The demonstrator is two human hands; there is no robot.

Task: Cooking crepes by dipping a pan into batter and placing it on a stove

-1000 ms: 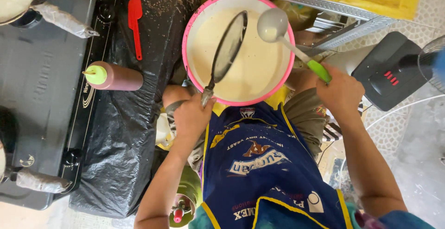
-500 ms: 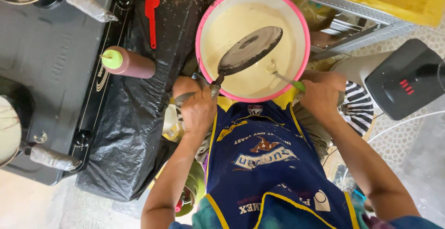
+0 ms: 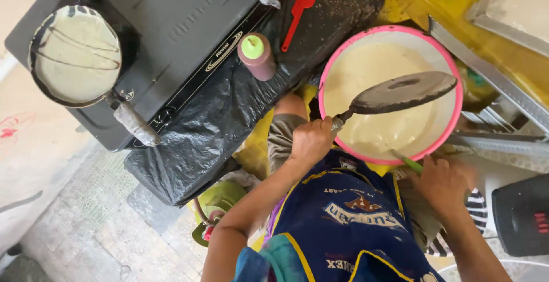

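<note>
**Pan held over the batter bowl**

The fingers (image 3: 309, 139) of the left hand (image 3: 311, 142) were clamped round the handle of a small dark frying pan (image 3: 403, 92), holding it tilted above the batter, probably so any drip would fall back in. The right hand (image 3: 446, 182) was closed on a green-handled ladle (image 3: 409, 162) at the near rim of the bowl; its fingers were blurred, but they appeared wrapped round the handle.

Going by size, the largest thing was the one dark stove (image 3: 154, 42) at the far left, standing on the counter, which was draped in black plastic sheeting (image 3: 229, 122), presumably to catch spills. Next came the single round bowl with a pink rim (image 3: 452, 93), filled with pale batter and set just in front of the person, within easy reach of both hands. There were two pans in all: the one in the left hand, over the bowl, and a second pan (image 3: 74, 53) on the stove, coated with a thin pale layer, its handle wrapped and pointing toward the person. One brownish squeeze bottle with a green cap (image 3: 257, 56) stood upright on the sheeting between stove and bowl. One red spatula (image 3: 300, 8) lay flat just beyond the bottle. The ladle was the only one in view.
</note>
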